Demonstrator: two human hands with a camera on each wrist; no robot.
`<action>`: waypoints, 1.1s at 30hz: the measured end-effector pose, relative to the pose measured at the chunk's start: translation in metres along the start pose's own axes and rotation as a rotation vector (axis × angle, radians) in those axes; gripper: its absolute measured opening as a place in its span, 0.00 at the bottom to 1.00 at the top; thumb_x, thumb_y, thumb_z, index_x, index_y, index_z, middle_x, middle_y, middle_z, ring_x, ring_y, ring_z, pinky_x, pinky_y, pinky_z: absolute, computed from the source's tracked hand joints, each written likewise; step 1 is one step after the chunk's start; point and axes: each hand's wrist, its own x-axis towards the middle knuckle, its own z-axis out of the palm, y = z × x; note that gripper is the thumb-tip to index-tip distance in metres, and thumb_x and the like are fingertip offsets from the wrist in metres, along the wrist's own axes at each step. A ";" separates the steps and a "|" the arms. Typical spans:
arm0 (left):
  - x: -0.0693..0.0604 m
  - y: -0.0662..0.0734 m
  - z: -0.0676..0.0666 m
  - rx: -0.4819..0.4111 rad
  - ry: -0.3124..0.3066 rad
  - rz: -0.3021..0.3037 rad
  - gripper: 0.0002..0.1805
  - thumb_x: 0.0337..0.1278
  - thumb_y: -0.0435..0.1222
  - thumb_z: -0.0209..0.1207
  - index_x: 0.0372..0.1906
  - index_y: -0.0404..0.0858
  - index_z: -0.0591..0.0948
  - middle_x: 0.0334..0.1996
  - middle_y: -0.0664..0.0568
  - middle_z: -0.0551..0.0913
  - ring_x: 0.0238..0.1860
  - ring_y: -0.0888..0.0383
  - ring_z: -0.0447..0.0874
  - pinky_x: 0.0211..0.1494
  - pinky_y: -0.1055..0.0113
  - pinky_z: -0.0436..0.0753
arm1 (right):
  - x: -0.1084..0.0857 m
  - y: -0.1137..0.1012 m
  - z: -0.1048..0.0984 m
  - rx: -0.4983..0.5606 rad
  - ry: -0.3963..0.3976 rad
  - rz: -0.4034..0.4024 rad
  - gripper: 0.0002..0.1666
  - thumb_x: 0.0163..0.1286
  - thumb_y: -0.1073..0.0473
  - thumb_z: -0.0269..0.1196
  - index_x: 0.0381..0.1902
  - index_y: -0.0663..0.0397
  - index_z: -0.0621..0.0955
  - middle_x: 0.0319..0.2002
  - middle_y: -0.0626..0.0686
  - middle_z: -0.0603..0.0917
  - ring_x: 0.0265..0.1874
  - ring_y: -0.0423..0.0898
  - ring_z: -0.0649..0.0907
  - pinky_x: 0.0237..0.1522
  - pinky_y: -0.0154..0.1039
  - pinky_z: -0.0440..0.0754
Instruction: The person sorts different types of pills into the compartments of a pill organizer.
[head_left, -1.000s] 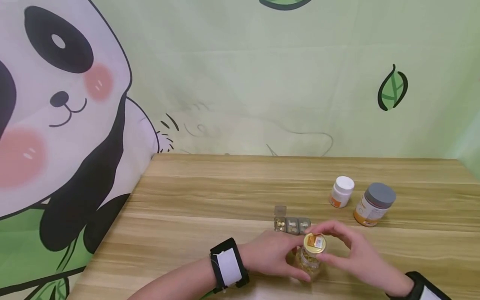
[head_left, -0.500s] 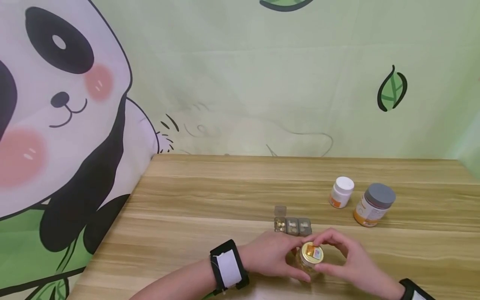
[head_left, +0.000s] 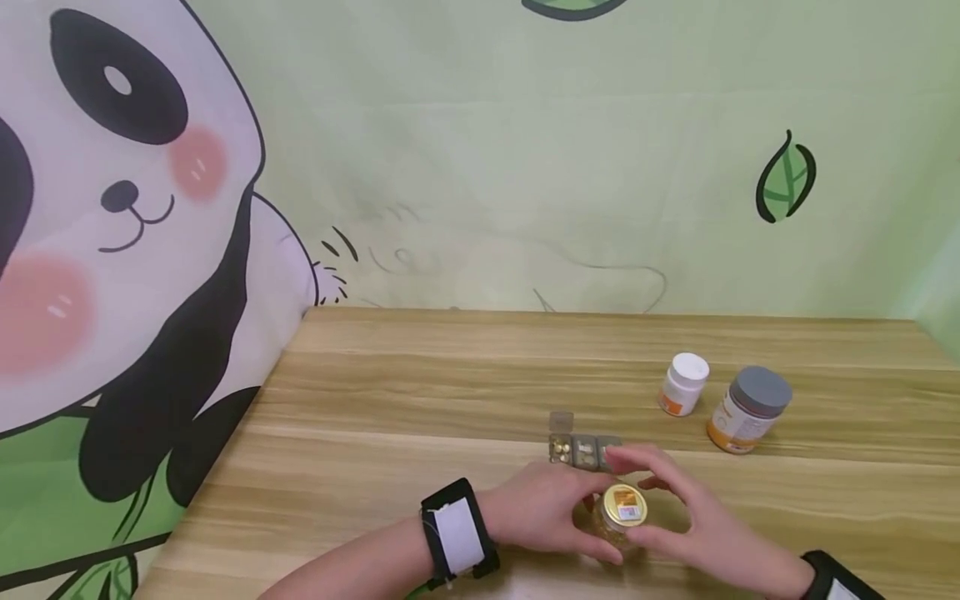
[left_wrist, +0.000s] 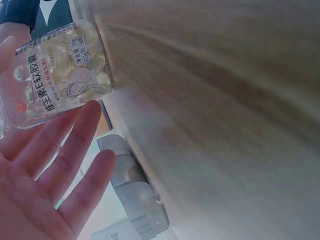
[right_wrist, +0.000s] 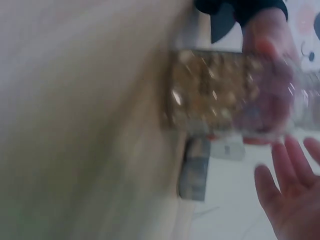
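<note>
A clear bottle (left_wrist: 60,75) of softgel capsules with a gold lid (head_left: 625,504) stands upright on the table. My left hand (head_left: 543,508) holds the bottle's body from the left between thumb and fingers. Curved around the lid from the right is my right hand (head_left: 686,508), its index finger lifted off the lid and its thumb close to the near side. Contact of that thumb is unclear. Just behind the hands lies a small grey pill box (head_left: 583,450). Its left lid (head_left: 561,420) is flipped back, with golden capsules in that compartment. The right hand covers the box's right end.
Farther back on the right stand a white bottle (head_left: 684,383) and a larger bottle with a grey cap (head_left: 750,408). The wooden table (head_left: 420,375) meets a green panda-print cloth (head_left: 465,167) at its back edge.
The gold lid has come down slightly and its sticker has turned. My right index finger has gone from touching the lid to being lifted away. The left hand keeps its hold.
</note>
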 end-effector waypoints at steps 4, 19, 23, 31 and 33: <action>0.000 0.000 0.000 0.002 0.000 -0.010 0.30 0.52 0.56 0.67 0.56 0.44 0.76 0.30 0.68 0.75 0.29 0.74 0.71 0.29 0.81 0.68 | -0.004 -0.003 -0.010 -0.009 -0.082 -0.001 0.37 0.64 0.69 0.65 0.69 0.55 0.67 0.65 0.54 0.70 0.63 0.38 0.69 0.55 0.37 0.73; 0.000 0.001 -0.001 -0.011 -0.010 -0.012 0.28 0.54 0.55 0.66 0.54 0.44 0.77 0.30 0.69 0.75 0.29 0.74 0.71 0.29 0.82 0.68 | 0.001 0.000 0.010 -0.204 0.122 0.054 0.31 0.48 0.54 0.79 0.45 0.44 0.72 0.48 0.41 0.78 0.46 0.39 0.78 0.43 0.38 0.75; 0.000 0.001 -0.001 -0.001 0.000 0.000 0.27 0.54 0.55 0.66 0.53 0.45 0.77 0.32 0.68 0.76 0.30 0.74 0.72 0.31 0.82 0.68 | -0.001 -0.007 0.006 -0.221 0.043 0.010 0.41 0.53 0.51 0.76 0.62 0.48 0.70 0.57 0.46 0.75 0.54 0.40 0.75 0.49 0.36 0.74; 0.000 0.001 -0.001 0.004 -0.018 -0.030 0.27 0.53 0.57 0.66 0.50 0.44 0.78 0.27 0.67 0.74 0.25 0.73 0.68 0.26 0.81 0.66 | 0.003 -0.006 -0.007 -0.135 -0.091 -0.094 0.34 0.58 0.64 0.72 0.62 0.47 0.74 0.62 0.50 0.73 0.62 0.42 0.71 0.58 0.31 0.67; 0.000 0.001 -0.001 0.001 -0.014 -0.022 0.26 0.53 0.56 0.66 0.50 0.44 0.78 0.26 0.67 0.73 0.24 0.73 0.67 0.25 0.80 0.65 | 0.005 -0.005 -0.005 -0.157 -0.045 -0.072 0.29 0.56 0.61 0.74 0.54 0.44 0.76 0.58 0.48 0.77 0.57 0.42 0.75 0.52 0.33 0.72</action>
